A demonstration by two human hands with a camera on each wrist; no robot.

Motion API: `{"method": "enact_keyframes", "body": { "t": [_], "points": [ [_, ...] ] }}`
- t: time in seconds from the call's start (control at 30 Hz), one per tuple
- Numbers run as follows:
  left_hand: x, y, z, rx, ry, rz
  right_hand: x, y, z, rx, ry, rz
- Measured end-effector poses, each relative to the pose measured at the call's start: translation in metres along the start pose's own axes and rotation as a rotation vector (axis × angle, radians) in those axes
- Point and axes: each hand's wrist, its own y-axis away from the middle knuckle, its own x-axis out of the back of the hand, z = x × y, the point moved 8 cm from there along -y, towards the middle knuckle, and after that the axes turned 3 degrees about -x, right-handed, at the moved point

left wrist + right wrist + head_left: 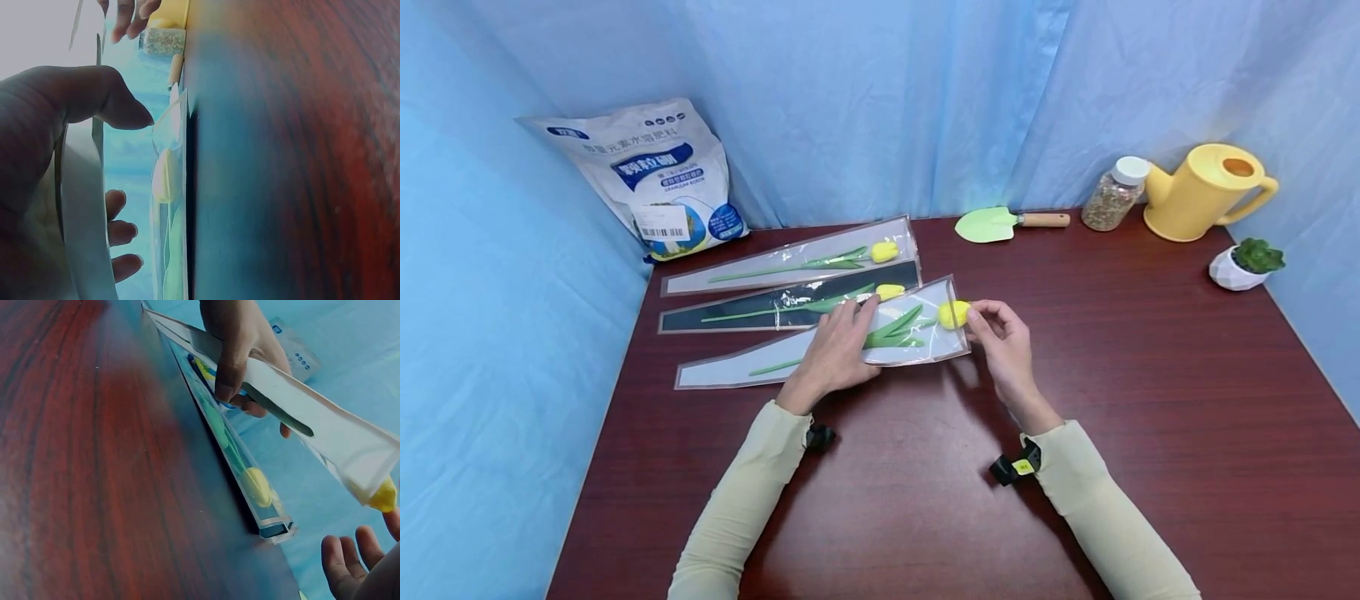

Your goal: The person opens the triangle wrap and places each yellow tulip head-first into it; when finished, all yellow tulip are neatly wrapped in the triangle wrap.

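My left hand (838, 346) grips a long tapered flower sleeve (936, 340), clear over white, with its thumb on the near side and fingers on the far side. Inside it lies a yellow artificial tulip (953, 315) with green leaves and stem. The bloom pokes slightly out at the wide mouth, where the thumb and finger of my right hand (1006, 350) pinch its tip. In the right wrist view this sleeve (331, 425) is tilted up off the table. Behind it lie a dark-backed sleeve (730, 308) and a white-backed sleeve (700, 282), each with a yellow tulip inside.
A fertiliser bag (655, 179) leans at the back left against the blue curtain (865, 100). Along the back right are a green trowel (988, 225), a jar of granules (1111, 200), a yellow watering can (1187, 200) and a small potted succulent (1236, 271). The table (1150, 417) is dark red wood.
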Motion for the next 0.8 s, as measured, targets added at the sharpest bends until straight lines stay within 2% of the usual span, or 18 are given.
{"method": "enact_keyframes", "body": {
  "t": [0.33,0.8],
  "points": [
    [0.000,0.000,0.001,0.010,0.002,-0.010,-0.010,0.006,0.008,-0.044,0.140,-0.060],
    [-0.001,0.002,-0.002,0.013,-0.037,-0.016,-0.013,0.008,0.002,0.035,0.299,-0.078]
  ]
}}
